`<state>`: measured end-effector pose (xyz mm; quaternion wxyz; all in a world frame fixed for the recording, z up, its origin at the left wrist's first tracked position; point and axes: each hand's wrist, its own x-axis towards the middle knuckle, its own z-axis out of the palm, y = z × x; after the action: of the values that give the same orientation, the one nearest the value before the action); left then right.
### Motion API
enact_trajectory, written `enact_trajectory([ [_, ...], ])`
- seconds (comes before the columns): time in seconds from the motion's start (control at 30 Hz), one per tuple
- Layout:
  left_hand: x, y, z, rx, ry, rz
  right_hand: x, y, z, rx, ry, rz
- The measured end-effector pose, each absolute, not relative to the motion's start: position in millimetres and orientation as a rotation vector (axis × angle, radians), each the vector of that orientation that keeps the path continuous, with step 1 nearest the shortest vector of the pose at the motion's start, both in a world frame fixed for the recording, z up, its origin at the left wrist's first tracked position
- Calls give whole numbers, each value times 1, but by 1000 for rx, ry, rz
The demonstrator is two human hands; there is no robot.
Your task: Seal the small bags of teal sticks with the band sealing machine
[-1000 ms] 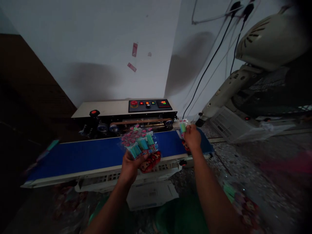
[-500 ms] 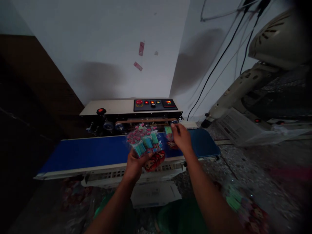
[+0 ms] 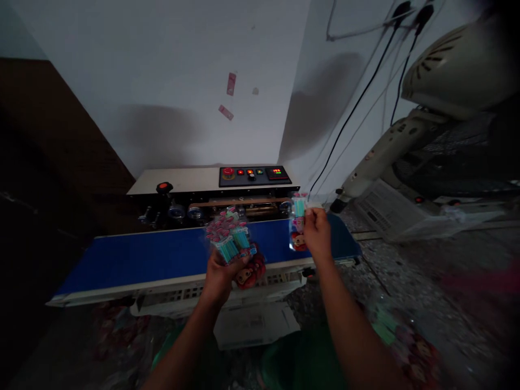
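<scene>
My left hand [image 3: 219, 271] is closed around a fanned bunch of small clear packets [image 3: 231, 241] with teal sticks, pink tops and red cartoon prints. It hovers over the front edge of the blue conveyor belt [image 3: 154, 254]. To its right, my right hand [image 3: 317, 234] pinches a single packet [image 3: 298, 225] of the same kind, upright above the belt's right end. Behind the belt stands the sealing machine, with its control panel [image 3: 254, 175] showing a red button and lit indicators.
A pale fan-like appliance [image 3: 442, 97] and black cables [image 3: 357, 103] stand at the right by the wall. More packets [image 3: 406, 346] lie on the speckled floor at lower right. A green bag [image 3: 292, 363] sits between my arms. Dark wood panelling is on the left.
My right hand drew a single packet from beside the bunch and moved it right, holding it upright over the belt's right end. My left hand stayed nearly still.
</scene>
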<state>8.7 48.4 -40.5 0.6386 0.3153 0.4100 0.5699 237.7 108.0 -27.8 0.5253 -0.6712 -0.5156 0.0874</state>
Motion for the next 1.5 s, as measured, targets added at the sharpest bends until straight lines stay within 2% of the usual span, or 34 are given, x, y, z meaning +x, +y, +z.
enact_trajectory([
  [0.2, 8, 49, -36, 731, 958, 1266, 291, 127, -52, -2250, -1375, 115],
  [0.43, 11, 48, -44, 801, 1023, 1226, 258, 151, -44, -2407, -1498, 265],
  [0.57, 13, 49, -45, 790, 1007, 1239, 229, 137, -32, -1993, -1551, 239],
  [0.7, 14, 49, -44, 815, 959, 1237, 198, 103, -19, -1302, -1474, 966],
  [0.77, 15, 48, -44, 821, 933, 1254, 182, 91, -18, -1112, -1411, 1154],
  [0.97, 17, 45, -43, 821, 892, 1261, 147, 81, -22, -1064, -1178, 889],
  [1.1, 16, 47, -43, 786, 913, 1275, 168, 88, -19, -1184, -1013, 655],
  [1.3, 10, 48, -45, 738, 940, 1254, 266, 111, -38, -1853, -1163, 177],
  [1.5, 13, 48, -45, 742, 941, 1244, 285, 127, -47, -2382, -1338, 127],
])
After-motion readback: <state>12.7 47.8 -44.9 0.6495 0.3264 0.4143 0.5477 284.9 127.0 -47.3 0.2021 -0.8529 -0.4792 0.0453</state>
